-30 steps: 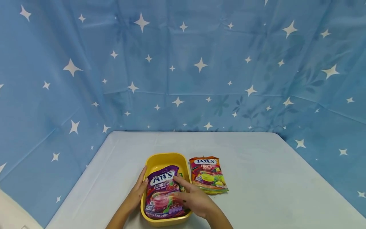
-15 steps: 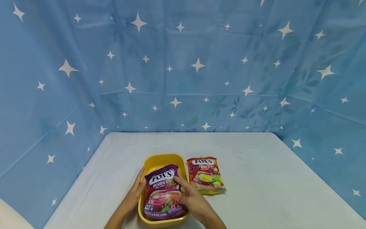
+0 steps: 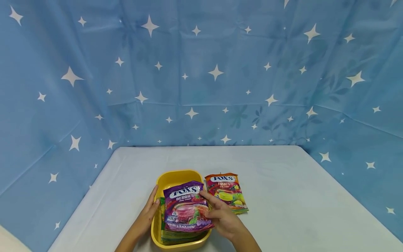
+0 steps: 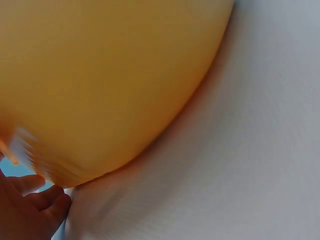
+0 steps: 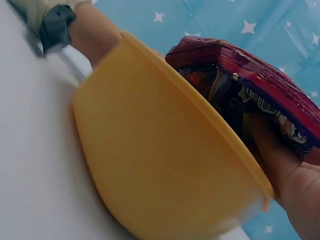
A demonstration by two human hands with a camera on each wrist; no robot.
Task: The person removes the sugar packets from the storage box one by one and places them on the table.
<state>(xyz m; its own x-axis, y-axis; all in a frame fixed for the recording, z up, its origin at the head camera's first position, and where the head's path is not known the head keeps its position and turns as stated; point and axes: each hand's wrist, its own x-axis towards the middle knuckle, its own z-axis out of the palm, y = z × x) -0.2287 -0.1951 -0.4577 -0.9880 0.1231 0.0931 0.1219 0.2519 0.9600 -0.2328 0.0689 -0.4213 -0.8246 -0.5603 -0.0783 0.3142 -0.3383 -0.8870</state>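
Berries candy bag (image 3: 186, 207) sits tilted over yellow tub (image 3: 176, 176), w/ green bag (image 3: 162, 224) under it. Right hand (image 3: 224, 217) pinches its right edge; left hand (image 3: 148, 214) rests flat on tub's side, fingers straight. Prob. light, crinkly, slippery, so pinch edge seam.

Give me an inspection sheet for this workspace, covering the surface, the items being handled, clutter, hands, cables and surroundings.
Surface: white table, covered with a pale cloth.
Things in hand: purple berries candy bag, tilted above the yellow tub, over more bags lying inside; their kinds are unclear.
Clutter: orange fruits candy bag flat on the table, right of the tub.
Hands: right hand grips the berries bag's right edge; left hand rests against the tub's left wall.
Cables: nothing seen.
Surroundings: blue star-print backdrop behind and at both sides.
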